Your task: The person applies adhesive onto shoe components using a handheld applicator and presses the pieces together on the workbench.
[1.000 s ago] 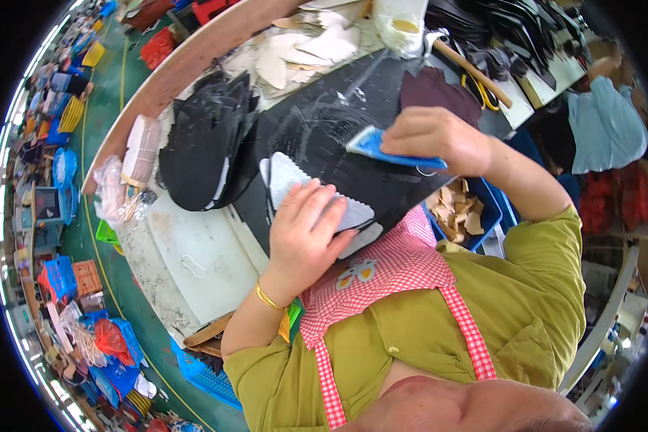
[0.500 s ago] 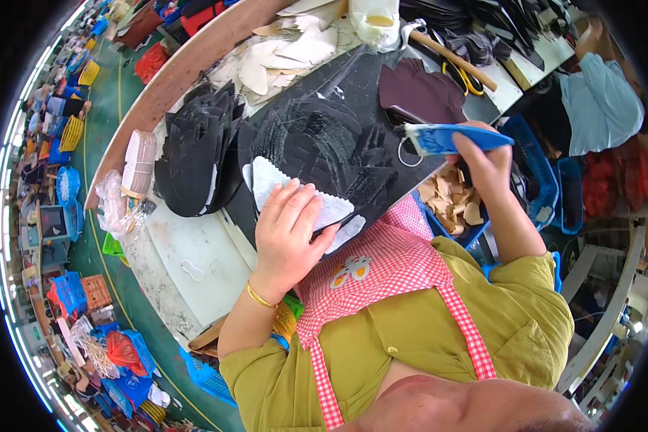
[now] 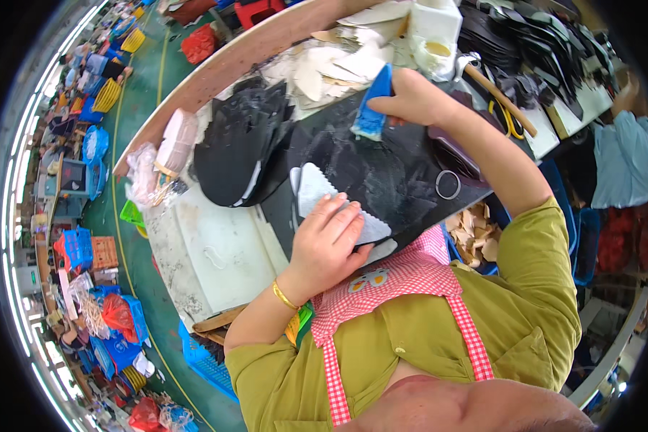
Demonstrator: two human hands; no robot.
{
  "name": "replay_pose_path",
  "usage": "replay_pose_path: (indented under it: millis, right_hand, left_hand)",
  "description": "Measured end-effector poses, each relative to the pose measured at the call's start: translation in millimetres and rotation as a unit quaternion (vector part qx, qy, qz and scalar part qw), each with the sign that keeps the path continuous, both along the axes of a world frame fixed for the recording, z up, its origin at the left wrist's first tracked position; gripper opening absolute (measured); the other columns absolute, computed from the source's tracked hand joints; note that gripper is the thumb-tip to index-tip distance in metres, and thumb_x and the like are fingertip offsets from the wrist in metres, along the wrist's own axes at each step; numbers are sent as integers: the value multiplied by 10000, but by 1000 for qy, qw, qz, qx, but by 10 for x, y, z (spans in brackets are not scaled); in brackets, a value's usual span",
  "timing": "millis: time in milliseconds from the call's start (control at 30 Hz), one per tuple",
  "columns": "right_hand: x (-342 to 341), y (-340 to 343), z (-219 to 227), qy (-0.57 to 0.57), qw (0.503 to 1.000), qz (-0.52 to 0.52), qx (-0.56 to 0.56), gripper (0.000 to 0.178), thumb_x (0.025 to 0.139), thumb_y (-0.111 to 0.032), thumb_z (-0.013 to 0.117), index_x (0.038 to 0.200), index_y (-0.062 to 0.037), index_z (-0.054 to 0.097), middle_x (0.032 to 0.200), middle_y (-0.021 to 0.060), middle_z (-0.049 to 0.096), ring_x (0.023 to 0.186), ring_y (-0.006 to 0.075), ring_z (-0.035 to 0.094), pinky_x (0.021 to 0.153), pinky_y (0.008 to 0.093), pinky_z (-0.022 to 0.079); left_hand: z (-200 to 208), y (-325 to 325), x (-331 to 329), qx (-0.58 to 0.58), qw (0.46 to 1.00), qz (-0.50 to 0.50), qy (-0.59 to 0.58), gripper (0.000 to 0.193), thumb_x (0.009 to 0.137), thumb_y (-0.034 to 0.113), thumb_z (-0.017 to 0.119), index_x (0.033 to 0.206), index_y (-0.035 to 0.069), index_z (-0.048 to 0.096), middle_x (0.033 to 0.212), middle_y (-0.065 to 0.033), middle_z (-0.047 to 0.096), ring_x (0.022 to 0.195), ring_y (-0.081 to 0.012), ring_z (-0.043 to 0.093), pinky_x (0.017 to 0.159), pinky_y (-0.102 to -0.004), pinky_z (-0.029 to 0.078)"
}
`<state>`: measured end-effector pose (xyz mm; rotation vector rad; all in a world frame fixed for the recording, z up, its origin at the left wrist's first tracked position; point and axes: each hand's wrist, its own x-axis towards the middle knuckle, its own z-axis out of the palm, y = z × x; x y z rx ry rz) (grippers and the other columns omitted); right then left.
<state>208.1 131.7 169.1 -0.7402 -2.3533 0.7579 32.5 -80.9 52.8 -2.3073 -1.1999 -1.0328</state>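
The left hand [image 3: 327, 241] lies flat, fingers spread, pressing a white piece with a scalloped edge [image 3: 317, 193] onto the smeared black work board [image 3: 389, 169]; its grip is open and closes on nothing. The right hand [image 3: 410, 97] pinches a blue-handled brush [image 3: 373, 108] between thumb and fingers at the board's far edge, just beside a white glue pot [image 3: 435, 36]. To do this step well, judge it so: keep the flat palm on the piece's near half so that it cannot slide, and draw the brush from the held side outward over the scalloped edge, not toward the fingers. Room is tight. A stack of black cut pieces [image 3: 241, 144] lies at the board's left edge, white cut pieces [image 3: 338, 65] crowd the far side, and a metal ring [image 3: 447, 184] and a dark purple piece [image 3: 450, 147] lie on the right. The bare white table [image 3: 216, 248] to the left offers the only free surface for setting work down.
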Motion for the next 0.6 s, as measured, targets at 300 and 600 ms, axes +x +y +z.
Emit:
replay_pose_path:
  millis: [300,600]
  right_hand:
    - [812,391,47,260,954,-135,-67,264,891,-219,691,794,26,697,654,45,654,506,105,593,474,245,481]
    - [871,1353,255,85,904,-340,245,388,852,-362,638,910,19,684,886,288,658,897,459,640,780,497,501]
  left_hand:
    - [322,-81,-264,26,976,-32,-216,218,816,-54,519,1017,-11,592,1133,-206,678,896,-356,693,774,-378,556]
    - [405,163,-1444,234,923,293,-90,377,941,-23,507,1313,-60,554,1234,-193,664,1115,-315,655,973,-390,495]
